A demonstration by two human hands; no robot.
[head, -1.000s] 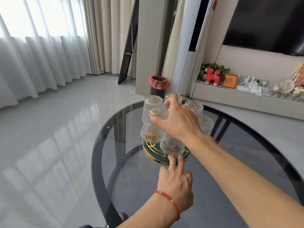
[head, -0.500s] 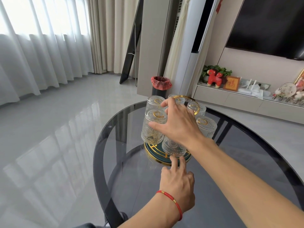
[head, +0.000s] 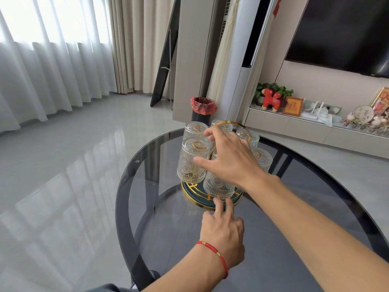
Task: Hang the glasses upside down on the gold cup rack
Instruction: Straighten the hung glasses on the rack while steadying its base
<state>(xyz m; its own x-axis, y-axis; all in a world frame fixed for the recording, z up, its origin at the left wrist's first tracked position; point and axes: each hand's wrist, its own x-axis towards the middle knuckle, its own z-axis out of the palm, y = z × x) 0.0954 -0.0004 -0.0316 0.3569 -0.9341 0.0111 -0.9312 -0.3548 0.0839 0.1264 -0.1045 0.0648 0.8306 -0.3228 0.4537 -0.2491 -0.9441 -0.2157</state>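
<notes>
A gold cup rack (head: pixel 231 123) with a round green, gold-rimmed base (head: pixel 189 196) stands on the dark glass table (head: pixel 145 165). Several ribbed clear glasses hang on it upside down. They include a front glass (head: pixel 217 186), a left glass (head: pixel 189 165), a back-left glass (head: pixel 193 131) and a right glass (head: pixel 264 160). My right hand (head: pixel 229 161) lies over the front glass's upturned bottom, its fingers spread and its thumb across the left glass. My left hand (head: pixel 223 230), with a red cord at the wrist, touches the base's near rim with two outstretched fingers.
The oval table's rim curves close on the left and far side of the rack. Beyond it on the floor stands a black bin (head: pixel 203 108) with a red liner. A low TV cabinet (head: pixel 305 127) with ornaments runs along the right wall.
Both hands stay where they were, the right on the front glass and the left at the base. The view has shifted a little; the right thumb reaches slightly further over the left glass.
</notes>
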